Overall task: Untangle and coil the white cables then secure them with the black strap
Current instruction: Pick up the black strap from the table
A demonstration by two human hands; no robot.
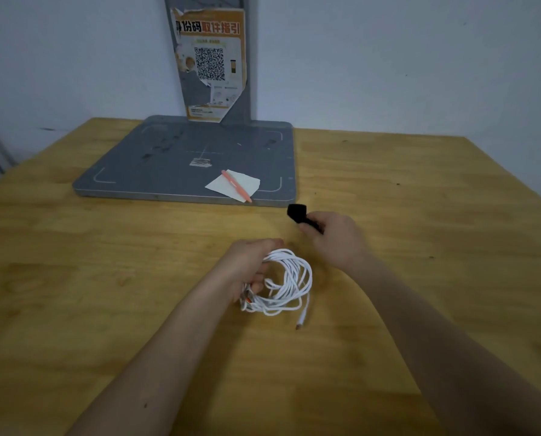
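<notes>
Here, coiled white cables in left hand, black strap in right hand.

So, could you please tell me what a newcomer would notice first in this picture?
Probably the coil of white cables gripped by the left hand over the middle of the wooden table. Just beyond, the right hand holds the black strap, and an orange pen lies on paper on the grey board behind.
</notes>
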